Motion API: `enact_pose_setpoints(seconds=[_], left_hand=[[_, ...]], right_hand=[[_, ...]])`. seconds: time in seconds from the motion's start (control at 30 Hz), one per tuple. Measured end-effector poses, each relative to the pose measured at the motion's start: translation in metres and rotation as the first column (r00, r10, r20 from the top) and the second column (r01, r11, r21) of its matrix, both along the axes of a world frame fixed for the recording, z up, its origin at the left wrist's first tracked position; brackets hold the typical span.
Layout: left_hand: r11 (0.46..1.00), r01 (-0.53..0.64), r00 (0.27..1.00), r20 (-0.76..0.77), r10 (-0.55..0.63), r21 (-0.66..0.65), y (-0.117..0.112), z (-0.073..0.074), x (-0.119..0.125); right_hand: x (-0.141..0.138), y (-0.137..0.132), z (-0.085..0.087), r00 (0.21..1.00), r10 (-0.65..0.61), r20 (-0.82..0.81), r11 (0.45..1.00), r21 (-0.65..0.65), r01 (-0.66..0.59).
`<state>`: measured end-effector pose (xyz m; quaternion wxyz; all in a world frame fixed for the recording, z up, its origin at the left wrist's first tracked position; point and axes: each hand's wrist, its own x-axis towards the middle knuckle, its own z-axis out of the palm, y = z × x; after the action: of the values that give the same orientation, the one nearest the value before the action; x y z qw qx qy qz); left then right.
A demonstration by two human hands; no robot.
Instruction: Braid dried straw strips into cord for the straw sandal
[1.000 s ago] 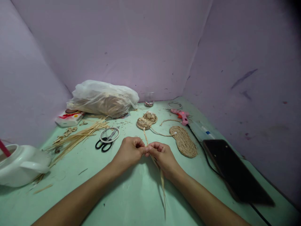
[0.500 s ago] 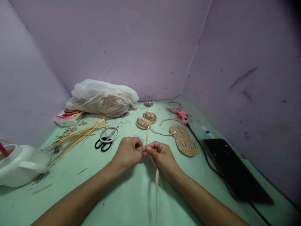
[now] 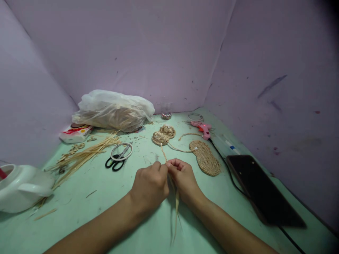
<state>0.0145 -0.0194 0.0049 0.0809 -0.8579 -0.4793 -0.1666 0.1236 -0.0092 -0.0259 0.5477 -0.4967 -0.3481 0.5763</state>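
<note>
A thin braid of straw-coloured fibre [image 3: 163, 152] runs toward me from a coiled slipper-shaped piece [image 3: 160, 138] near the middle of the table. My right hand [image 3: 182, 176] pinches the braid between thumb and forefinger. Close against it, my left hand [image 3: 151, 181] is closed on the same braid, its fingertips mostly hidden behind its knuckles. Loose fibre strands [image 3: 177, 201] hang down below both hands. To the right lies a flat coiled sole [image 3: 205, 158] of the same fibre, with a thin cord joining it to the middle piece.
Black-handled scissors [image 3: 116, 162] lie under a white ring, left of my hands. Loose straw strips [image 3: 90, 150], a filled plastic bag [image 3: 113, 111] and a white pot [image 3: 25, 188] are farther left. A pink glue gun [image 3: 202, 128], its black cable and a phone [image 3: 265, 192] occupy the right.
My left hand has rolled over, knuckles now upward, and drawn slightly toward me. My right hand keeps its pinch. The view has shifted slightly.
</note>
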Motion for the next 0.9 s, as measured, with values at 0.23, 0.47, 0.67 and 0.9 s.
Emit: enact_pose_setpoints(seconds=[0.23, 0.47, 0.67, 0.9], left_hand=[[0.971, 0.18, 0.962, -0.234, -0.14, 0.16, -0.013, -0.012, 0.008], [0.95, 0.201, 0.978, -0.012, -0.21, -0.239, -0.015, 0.01, 0.006], [0.621, 0.078, 0.68, 0.497, 0.539, -0.78, 0.018, 0.04, -0.008], [0.248, 0.436, 0.574, 0.479, 0.664, -0.865, 0.032, 0.017, -0.01]], right_hand=[[-0.003, -0.003, 0.005, 0.986, -0.027, -0.165, 0.997, -0.074, 0.015], [0.002, 0.002, 0.002, 0.998, -0.047, -0.049, 0.996, -0.076, 0.043], [0.001, -0.001, 0.006, 0.999, 0.053, 0.011, 0.994, -0.095, -0.052], [0.0, -0.001, 0.004, 0.994, 0.107, -0.022, 0.994, -0.031, -0.108]])
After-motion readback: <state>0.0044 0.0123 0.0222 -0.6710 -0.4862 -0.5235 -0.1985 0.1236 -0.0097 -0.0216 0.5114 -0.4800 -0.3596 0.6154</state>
